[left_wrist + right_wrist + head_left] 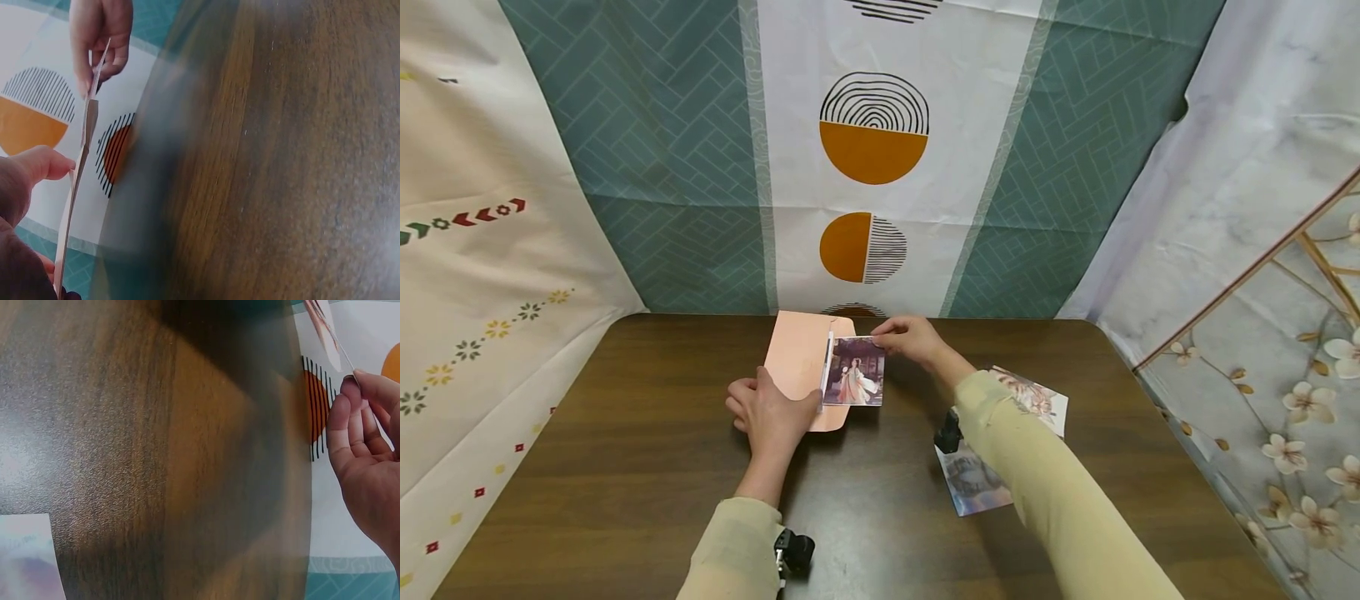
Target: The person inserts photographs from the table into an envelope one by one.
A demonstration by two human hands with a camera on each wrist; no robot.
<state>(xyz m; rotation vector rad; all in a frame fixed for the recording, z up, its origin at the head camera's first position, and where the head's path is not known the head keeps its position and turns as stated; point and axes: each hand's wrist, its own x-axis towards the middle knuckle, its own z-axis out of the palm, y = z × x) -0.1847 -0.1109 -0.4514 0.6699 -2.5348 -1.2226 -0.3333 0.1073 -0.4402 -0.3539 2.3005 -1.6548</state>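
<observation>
A pale pink envelope is held up off the table in my left hand, thumb on the near face and fingers at its left side. At its right, open end sits a picture card showing a figure in a flowing gown. My right hand pinches the card's upper right corner between thumb and fingers. The card's left edge meets the envelope's mouth; how far it reaches inside is hidden. Seen edge-on in the left wrist view, the envelope and card line up in one thin strip.
On the brown wooden table, a floral card and a bluish picture card lie under my right forearm, partly covered by it. A patterned teal and white cloth hangs behind the table's far edge, with other cloths at both sides.
</observation>
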